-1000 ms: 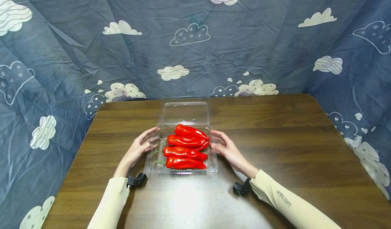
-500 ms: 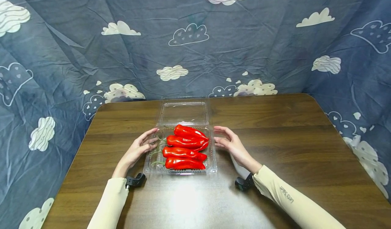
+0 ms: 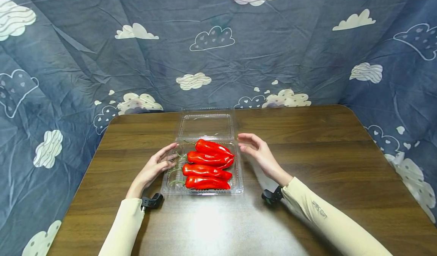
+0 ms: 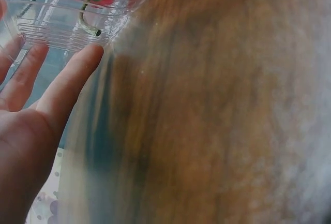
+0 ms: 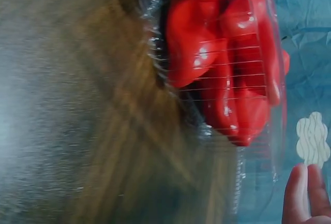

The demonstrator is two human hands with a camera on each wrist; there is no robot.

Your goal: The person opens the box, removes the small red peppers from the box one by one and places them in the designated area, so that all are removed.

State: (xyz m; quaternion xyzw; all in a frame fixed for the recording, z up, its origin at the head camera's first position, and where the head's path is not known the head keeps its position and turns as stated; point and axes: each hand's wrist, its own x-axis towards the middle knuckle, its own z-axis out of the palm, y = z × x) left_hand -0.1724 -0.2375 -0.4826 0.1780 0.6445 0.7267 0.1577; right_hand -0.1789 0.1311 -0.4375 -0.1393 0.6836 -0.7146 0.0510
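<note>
Several long red peppers [image 3: 206, 171] lie side by side in a clear plastic clamshell box [image 3: 168, 190], their thin green stems pointing left. My left hand [image 3: 152, 169] is at the box's left side. In the left wrist view the left hand's fingers stretch out, with fingertips [image 4: 94, 51] against the ribbed clear wall near a pepper stem. Beside the back right corner hovers my right hand [image 3: 262, 156], relaxed and holding nothing. The right wrist view has the right hand's fingers [image 5: 295, 195] apart from the box, with the pepper tips visible through its wall.
The box's clear lid [image 3: 206, 126] is folded back flat behind it, toward the table's far edge. A brown wooden table [image 3: 314, 153] carries everything. A dark blue curtain with cloud prints [image 3: 211, 40] hangs behind and at both sides.
My right hand has come off the box's right side and drifted right and toward the back. The left hand, the box and the peppers have stayed in place.
</note>
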